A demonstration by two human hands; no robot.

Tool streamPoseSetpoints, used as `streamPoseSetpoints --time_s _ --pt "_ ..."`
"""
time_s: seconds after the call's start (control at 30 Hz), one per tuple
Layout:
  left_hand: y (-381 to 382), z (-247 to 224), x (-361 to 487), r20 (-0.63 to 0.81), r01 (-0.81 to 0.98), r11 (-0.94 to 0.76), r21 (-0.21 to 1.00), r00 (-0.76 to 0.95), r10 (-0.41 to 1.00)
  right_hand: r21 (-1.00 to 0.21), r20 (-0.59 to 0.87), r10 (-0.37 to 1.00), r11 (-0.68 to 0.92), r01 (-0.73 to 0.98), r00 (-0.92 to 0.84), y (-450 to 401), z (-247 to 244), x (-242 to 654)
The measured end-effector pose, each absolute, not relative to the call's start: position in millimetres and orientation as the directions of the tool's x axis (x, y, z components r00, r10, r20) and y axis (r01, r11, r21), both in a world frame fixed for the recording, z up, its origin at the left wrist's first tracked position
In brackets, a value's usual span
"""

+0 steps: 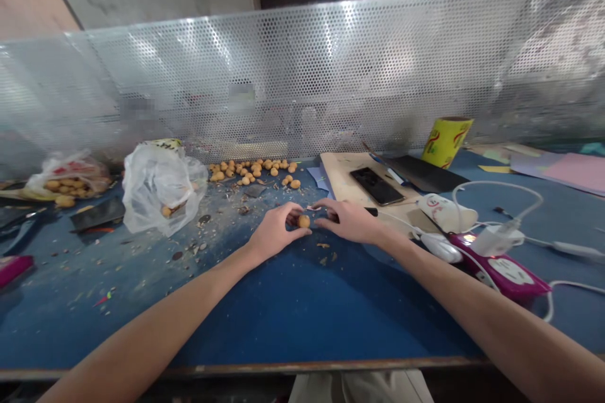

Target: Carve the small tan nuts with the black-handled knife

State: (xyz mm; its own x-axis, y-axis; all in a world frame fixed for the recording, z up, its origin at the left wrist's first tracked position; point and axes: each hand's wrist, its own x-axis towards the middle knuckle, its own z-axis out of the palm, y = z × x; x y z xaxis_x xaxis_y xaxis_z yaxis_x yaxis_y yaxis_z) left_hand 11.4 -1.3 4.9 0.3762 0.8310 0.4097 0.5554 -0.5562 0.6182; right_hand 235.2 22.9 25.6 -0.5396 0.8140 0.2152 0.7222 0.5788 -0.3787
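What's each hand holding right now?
Left hand: closed, holding a nut.
Right hand: closed on a dark-handled tool.

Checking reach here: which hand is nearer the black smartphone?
Right. The right hand is just in front of the black smartphone; the left hand lies farther left.

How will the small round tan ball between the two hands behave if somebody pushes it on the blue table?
The small round tan ball looks nearly spherical, so it would probably roll easily on the flat blue tabletop, but the loose bits scattered nearby might deflect it. Its small size suggests it is light, though the picture cannot show weight.
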Motion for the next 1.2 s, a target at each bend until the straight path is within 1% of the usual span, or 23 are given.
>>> streamPoseSetpoints --time_s 0.1,0.23,0.43,0.5,0.57,0.63,0.7,0.8,0.9,0.97,1.2 --pt "-4.0 6.3 12.6 0.443 0.528 -0.576 0.624 0.368 0.817 -0.422 0.258 0.78 0.622 0.66 -0.571 18.0 27.5 231.5" --pt "-9.6 6.7 15.2 0.437 0.461 -0.564 0.685 0.36 0.824 -0.408 0.305 0.723 0.687 0.601 -0.62 8.7 31.7 226.2" --pt "-10.1 4.8 15.3 0.395 0.41 -0.545 0.732 0.397 0.829 -0.434 0.304 0.726 0.682 0.588 -0.617 5.1 33.7 225.6" --pt "-8.4 5.3 14.5 0.397 0.412 -0.558 0.72 0.414 0.819 -0.426 0.314 0.724 0.686 0.59 -0.614 7.5 32.3 227.1" --pt "-5.0 6.4 12.1 0.404 0.483 -0.586 0.65 0.434 0.805 -0.416 0.321 0.732 0.679 0.605 -0.6 10.2 31.0 228.7" --pt "1.3 7.5 6.3 0.396 0.619 -0.595 0.512 0.445 0.803 -0.419 0.314 0.749 0.661 0.623 -0.584 12.3 30.5 230.5" --pt "11.1 7.6 -4.3 0.385 0.744 -0.547 0.384 0.41 0.827 -0.437 0.302 0.76 0.647 0.625 -0.576 13.8 30.5 232.5" --pt "29.2 4.9 -27.8 0.355 0.881 -0.394 0.262 0.292 0.888 -0.462 0.3 0.759 0.646 0.608 -0.578 15.4 30.5 235.2" --pt "45.6 0.6 -52.3 0.272 0.943 -0.231 0.239 0.164 0.948 -0.466 0.303 0.754 0.65 0.6 -0.582 16.6 29.6 236.8" --pt "53.7 -2.1 -64.4 0.221 0.955 -0.175 0.237 0.123 0.968 -0.464 0.302 0.753 0.652 0.6 -0.585 16.9 29.0 237.0" --pt "67.9 -9.3 -80.6 0.118 0.969 -0.174 0.177 0.155 0.981 -0.448 0.293 0.755 0.651 0.613 -0.587 16.0 28.4 235.6"
